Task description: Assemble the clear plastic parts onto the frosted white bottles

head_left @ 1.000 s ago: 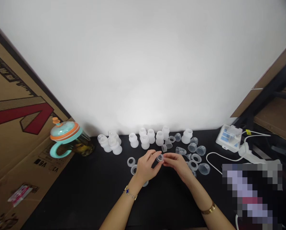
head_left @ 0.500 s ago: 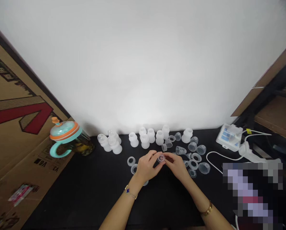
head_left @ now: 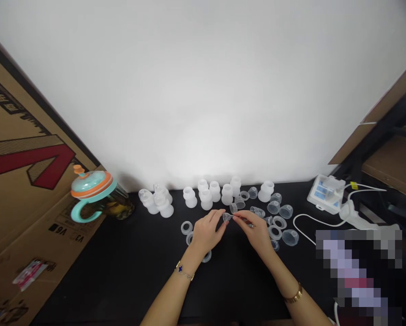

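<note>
White wall (head_left: 203, 90) is filling the back of the view behind a black bench (head_left: 121, 276), and a printed cardboard box (head_left: 12, 217) is lining the left side. Near the box, a jug (head_left: 116, 203) with a turquoise handle is standing on the bench; toward the right, a white case (head_left: 321, 197) is sitting beside a white cable (head_left: 301, 216). Between these, the left hand (head_left: 205, 231) and the right hand (head_left: 257, 231) are facing each other over the bench. Just beyond them, open-topped white bottles (head_left: 206, 200) are standing upright, while three bottles with clear tops (head_left: 164, 207) are standing further left. Clear domed caps (head_left: 290, 237) are lying near the right hand, with pale rings (head_left: 186, 227) lying among them and beside the left hand. Smallest of all, a clear, funnel-shaped teat (head_left: 227, 217) is lying sideways between the hands, the left fingers pinching its wide rim and the right fingers pinching its narrow end. Judging by that grip, the step in hand is probably readying the teat for fitting; whether a ring is encircling its base is too small to tell. The next move is likely calling for a steady left hold and an even, straight right pull.
</note>
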A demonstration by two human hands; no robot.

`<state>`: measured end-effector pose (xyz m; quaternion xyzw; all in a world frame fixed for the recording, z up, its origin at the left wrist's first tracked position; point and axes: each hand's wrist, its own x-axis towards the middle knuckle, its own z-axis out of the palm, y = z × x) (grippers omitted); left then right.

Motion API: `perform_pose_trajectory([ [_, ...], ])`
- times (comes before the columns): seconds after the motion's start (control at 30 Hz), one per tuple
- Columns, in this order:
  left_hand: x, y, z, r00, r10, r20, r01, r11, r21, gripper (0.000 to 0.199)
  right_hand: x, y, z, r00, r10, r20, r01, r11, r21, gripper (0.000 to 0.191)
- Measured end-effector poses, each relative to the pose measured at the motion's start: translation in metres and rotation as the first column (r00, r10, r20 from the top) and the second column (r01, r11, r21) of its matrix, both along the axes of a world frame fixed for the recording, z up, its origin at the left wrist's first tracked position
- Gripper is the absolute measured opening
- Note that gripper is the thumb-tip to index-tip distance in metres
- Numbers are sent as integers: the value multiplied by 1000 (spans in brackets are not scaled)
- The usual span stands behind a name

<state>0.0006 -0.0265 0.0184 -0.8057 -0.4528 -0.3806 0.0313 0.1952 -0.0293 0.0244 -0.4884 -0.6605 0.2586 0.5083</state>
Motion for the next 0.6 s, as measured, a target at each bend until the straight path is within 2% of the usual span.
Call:
perform_pose_trajectory([
  [0.2,1,-1,0,999,-51,-15,50,998,-40,31,0,0,0,999,-16,-30,14,998,-57,27],
  [0.4,1,-2,2,989,12,150,13,987,-159,33,3,1,-4,996,-39,-79,23,982,-189,36],
  [0.5,0,-1,1,977,74,200,-45,988,-145,30,3,3,-9,999,-35,31,40,985,-166,34],
  [0.6,0,1,0,968,121,217,-98,988,-117,27,1,5,-18,973,-49,224,61,997,-46,28],
])
